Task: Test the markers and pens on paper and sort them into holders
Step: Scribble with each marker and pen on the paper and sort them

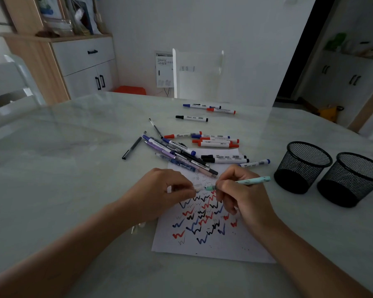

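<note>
- Pinching a small clear cap (pixel 198 187) between thumb and curled fingertips, the left hand (pixel 157 190) sits over the upper left edge of the paper (pixel 213 244).
- The right hand (pixel 241 196) grips a mint pen (pixel 252 181) in a writing hold, fingers curled round the barrel. Its tip points at the cap, with only a small gap between the two.
- Below both sets of fingers the paper is covered in red, blue and black zigzag marks. Its near edge lies well back toward the person.
- Just beyond the fingertips, a pile of pens (pixel 181 155) overlaps the paper's far edge, close to the left knuckles.
- Behind and to the right of that pile lie the whiteboard markers (pixel 215 141) with red, blue and black caps; some rest on the paper's top edge.
- Three more markers (pixel 202 111) lie well beyond, toward the far table edge.
- To the right of the right hand stand two black mesh holders (pixel 303 166), side by side and upright, with a strip of bare table between them and the pen's back end.
- Left of the left fingers, the table (pixel 73 168) is open, holding only one dark pen (pixel 131 147).
</note>
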